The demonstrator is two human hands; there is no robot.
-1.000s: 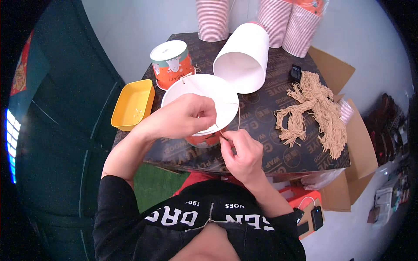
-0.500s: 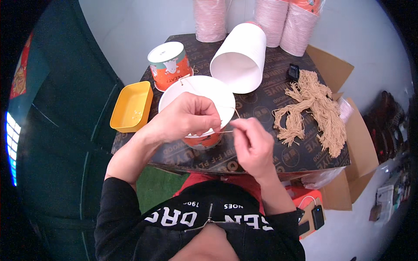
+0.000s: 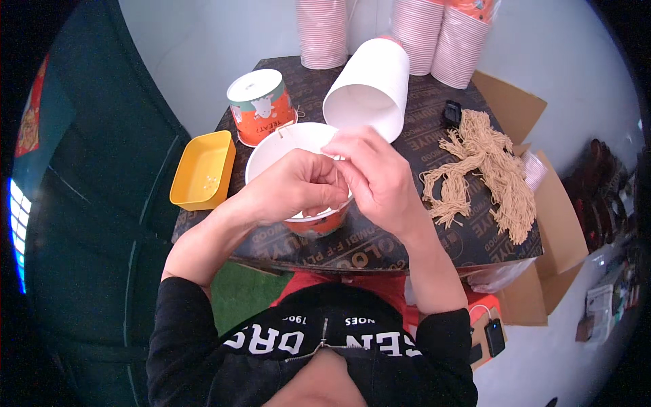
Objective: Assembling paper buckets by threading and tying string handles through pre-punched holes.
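An orange paper bucket with a white inside stands open end up on the dark table, just under my hands. A short piece of tan cord shows at the far left of its rim. My left hand is closed in a pinch over the bucket's near right rim, on a thin cord that is mostly hidden by fingers. Pressed close against it, my right hand has its fingertips bent together around the same cord, slightly blurred. Both hands hide the right part of the rim.
An upside-down orange and green bucket stands behind. Left is a yellow tray with small white bits. White nested buckets lie on their side. A bundle of tan cords and a small black object are at right. Stacked buckets stand at the back.
My right hand has moved left and up, from the right of the bucket to over its rim against my left hand. The cord stretched between them is now mostly covered.
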